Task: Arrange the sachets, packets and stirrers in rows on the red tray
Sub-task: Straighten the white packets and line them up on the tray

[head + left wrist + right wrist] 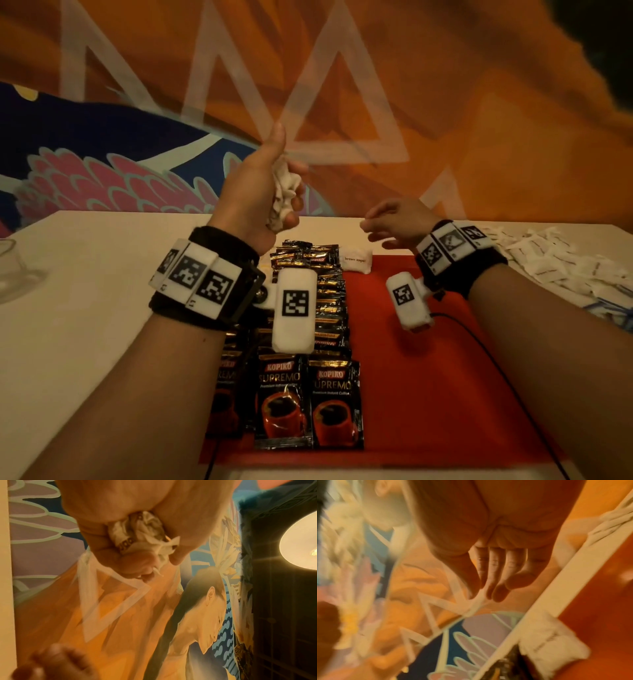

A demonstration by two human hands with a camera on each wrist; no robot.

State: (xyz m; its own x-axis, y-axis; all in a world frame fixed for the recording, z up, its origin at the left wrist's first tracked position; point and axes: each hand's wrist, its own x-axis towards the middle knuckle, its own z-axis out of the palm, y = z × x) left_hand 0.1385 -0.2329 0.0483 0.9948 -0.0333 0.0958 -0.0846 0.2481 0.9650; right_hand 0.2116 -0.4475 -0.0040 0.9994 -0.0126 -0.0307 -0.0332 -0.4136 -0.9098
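My left hand [254,192] is raised above the far end of the red tray [428,377] and grips a crumpled bunch of white sachets [285,192]. The left wrist view shows the bunch of sachets [140,534] squeezed between the fingers and palm of my left hand [120,513]. My right hand [394,222] hovers over the tray's far edge with relaxed fingers and holds nothing; the right wrist view shows my right hand [496,568] empty. Black coffee packets [308,401] lie in overlapping rows on the tray's left part. One white brown-sugar sachet [356,260] lies at the tray's far end.
A loose pile of white sachets [565,267] covers the white table to the right of the tray. A clear glass dish [13,270] stands at the left edge. A black cable [496,359] crosses the tray's bare right part. A painted wall stands behind the table.
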